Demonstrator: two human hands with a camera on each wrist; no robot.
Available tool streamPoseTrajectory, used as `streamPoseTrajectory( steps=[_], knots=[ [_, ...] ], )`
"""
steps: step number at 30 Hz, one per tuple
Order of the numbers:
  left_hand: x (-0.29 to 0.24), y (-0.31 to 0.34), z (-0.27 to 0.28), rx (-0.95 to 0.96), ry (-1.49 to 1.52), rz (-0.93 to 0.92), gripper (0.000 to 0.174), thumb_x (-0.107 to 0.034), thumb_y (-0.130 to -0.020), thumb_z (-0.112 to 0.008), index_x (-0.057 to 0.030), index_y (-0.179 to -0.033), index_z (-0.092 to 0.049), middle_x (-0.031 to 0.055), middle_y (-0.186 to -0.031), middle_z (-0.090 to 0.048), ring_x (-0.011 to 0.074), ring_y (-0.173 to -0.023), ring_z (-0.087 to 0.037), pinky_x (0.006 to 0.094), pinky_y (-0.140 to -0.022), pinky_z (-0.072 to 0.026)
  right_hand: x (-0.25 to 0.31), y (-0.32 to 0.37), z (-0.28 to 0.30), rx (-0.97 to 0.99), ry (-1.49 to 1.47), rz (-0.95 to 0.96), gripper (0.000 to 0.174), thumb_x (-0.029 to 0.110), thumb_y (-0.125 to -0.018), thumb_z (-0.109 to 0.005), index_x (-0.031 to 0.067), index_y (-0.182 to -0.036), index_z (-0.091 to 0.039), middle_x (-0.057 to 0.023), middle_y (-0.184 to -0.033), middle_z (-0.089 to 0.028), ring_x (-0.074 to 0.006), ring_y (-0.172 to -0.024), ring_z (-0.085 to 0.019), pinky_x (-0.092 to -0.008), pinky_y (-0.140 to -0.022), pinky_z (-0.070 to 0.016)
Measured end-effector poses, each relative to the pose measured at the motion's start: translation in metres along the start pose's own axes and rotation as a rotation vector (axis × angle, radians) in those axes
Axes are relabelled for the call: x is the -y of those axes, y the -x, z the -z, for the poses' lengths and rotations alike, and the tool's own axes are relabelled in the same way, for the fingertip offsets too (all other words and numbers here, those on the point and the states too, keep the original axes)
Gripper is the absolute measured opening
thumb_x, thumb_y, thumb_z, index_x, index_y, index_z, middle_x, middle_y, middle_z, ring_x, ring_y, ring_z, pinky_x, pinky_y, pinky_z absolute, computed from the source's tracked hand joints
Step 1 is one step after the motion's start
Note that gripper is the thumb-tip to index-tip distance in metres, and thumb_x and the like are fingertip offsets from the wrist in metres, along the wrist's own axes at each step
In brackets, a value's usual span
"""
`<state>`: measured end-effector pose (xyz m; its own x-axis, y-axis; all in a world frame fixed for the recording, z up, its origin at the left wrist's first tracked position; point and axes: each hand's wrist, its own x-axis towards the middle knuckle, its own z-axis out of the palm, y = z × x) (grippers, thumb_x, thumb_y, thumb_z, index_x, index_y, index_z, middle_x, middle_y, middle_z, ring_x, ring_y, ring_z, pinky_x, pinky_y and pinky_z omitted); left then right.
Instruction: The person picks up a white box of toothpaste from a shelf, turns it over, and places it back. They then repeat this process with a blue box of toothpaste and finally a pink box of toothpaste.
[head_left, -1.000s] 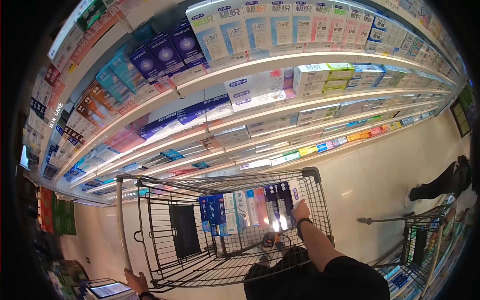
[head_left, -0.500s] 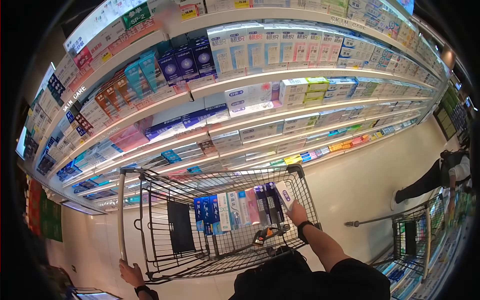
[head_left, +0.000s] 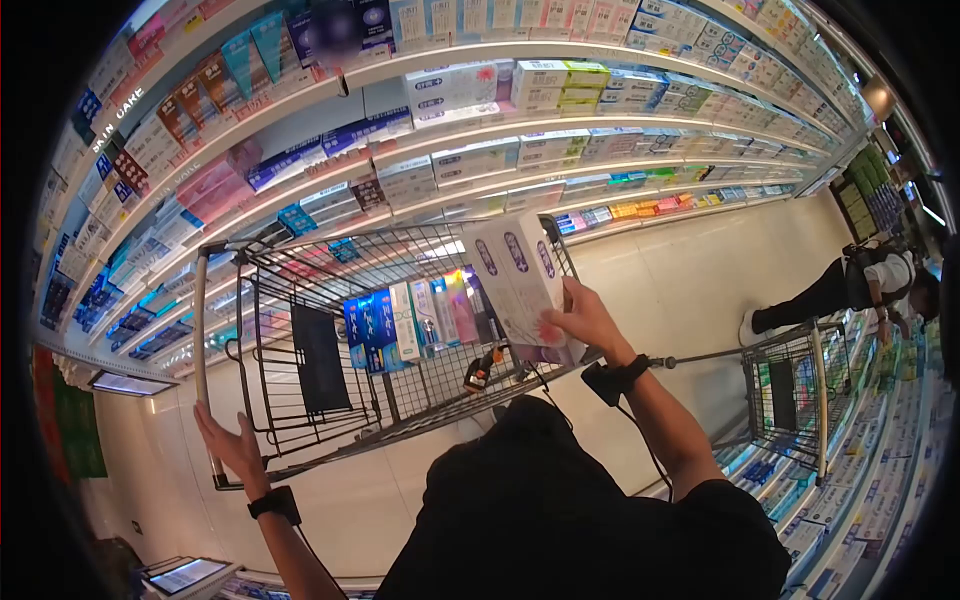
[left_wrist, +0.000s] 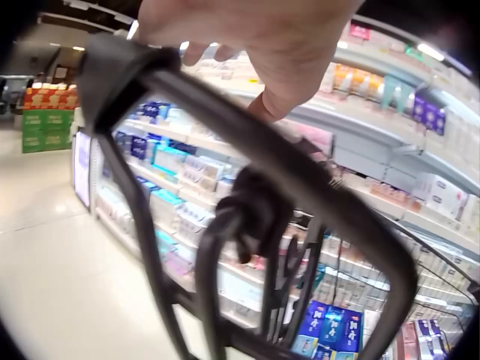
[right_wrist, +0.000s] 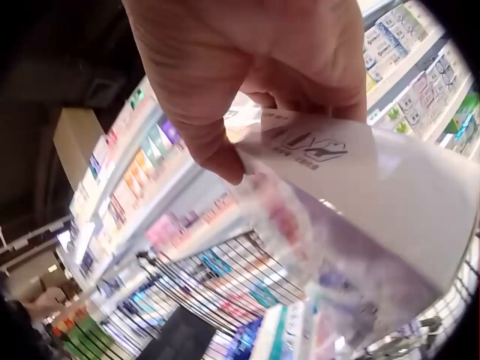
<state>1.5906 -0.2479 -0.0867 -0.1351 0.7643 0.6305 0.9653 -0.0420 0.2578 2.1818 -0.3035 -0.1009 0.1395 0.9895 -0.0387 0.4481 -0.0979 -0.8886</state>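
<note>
Right hand (head_left: 585,318), fingers (head_left: 562,298) pinching white box (head_left: 515,280); left hand (head_left: 228,443), fingers (head_left: 206,420) straight on cart handle (head_left: 198,340)

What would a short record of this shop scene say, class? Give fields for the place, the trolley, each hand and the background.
Place: shop aisle, shelves packed with boxed goods
Trolley: wire, with a row of upright boxes inside
Right hand: grips a white pack above the trolley
Left hand: rests on the trolley handle, fingers fairly straight
Background: a second trolley and another person to the right
</note>
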Motion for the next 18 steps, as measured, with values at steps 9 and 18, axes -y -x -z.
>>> streamPoseTrajectory(
  steps=[9,18],
  knots=[
    [-0.249,0.039,-0.029,0.94,1.316,0.123,0.082,-0.018,-0.086,-0.07,-0.0038,-0.15,-0.02,0.0181,-0.135,-0.048,0.0255,-0.119,-0.052,0.0369,-0.1,-0.0417,0.07,0.013,-0.033,0.194,-0.984,0.022,0.049,0.003,-0.084,-0.061,-0.0058,-0.13,-0.046,-0.0138,-0.12,-0.061,-0.019,-0.106,-0.062,-0.0318,-0.089,-0.0511],
    [-0.273,0.058,-0.013,0.987,1.838,0.6,0.064,-0.011,-0.089,-0.064,-0.0053,-0.142,-0.028,0.0133,-0.129,-0.051,0.0215,-0.115,-0.055,0.0374,-0.094,-0.0481,0.076,0.025,-0.089,-0.012,-1.429,0.082,0.063,0.017,-0.087,-0.064,-0.0016,-0.138,-0.033,-0.015,-0.135,-0.048,-0.0268,-0.125,-0.049,-0.0424,-0.106,-0.0407]
  ],
)
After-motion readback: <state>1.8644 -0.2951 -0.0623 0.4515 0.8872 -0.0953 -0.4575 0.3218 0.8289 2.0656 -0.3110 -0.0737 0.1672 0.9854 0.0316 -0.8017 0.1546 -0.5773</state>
